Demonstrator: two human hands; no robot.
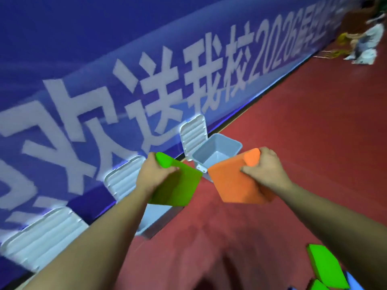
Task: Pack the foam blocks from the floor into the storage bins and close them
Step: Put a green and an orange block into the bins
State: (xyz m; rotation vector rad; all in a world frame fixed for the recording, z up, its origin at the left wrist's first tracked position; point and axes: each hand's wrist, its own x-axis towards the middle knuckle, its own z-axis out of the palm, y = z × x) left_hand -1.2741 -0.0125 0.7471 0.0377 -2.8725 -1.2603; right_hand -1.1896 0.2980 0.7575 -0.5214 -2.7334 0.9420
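Above the red floor [293, 126], the left grip [154, 174] clasps a green foam block [178, 189] and the right grip [266, 166] an orange foam block [232, 183], the open grey bin [217, 152] lying at 12 o'clock beyond them.

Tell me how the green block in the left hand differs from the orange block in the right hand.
The green block is held in the left hand, over the nearer bin; the orange block is in the right hand, beside the open grey bin. Colour differs: green against orange. Both are smooth foam pieces, gripped at a top corner, held above the red floor.
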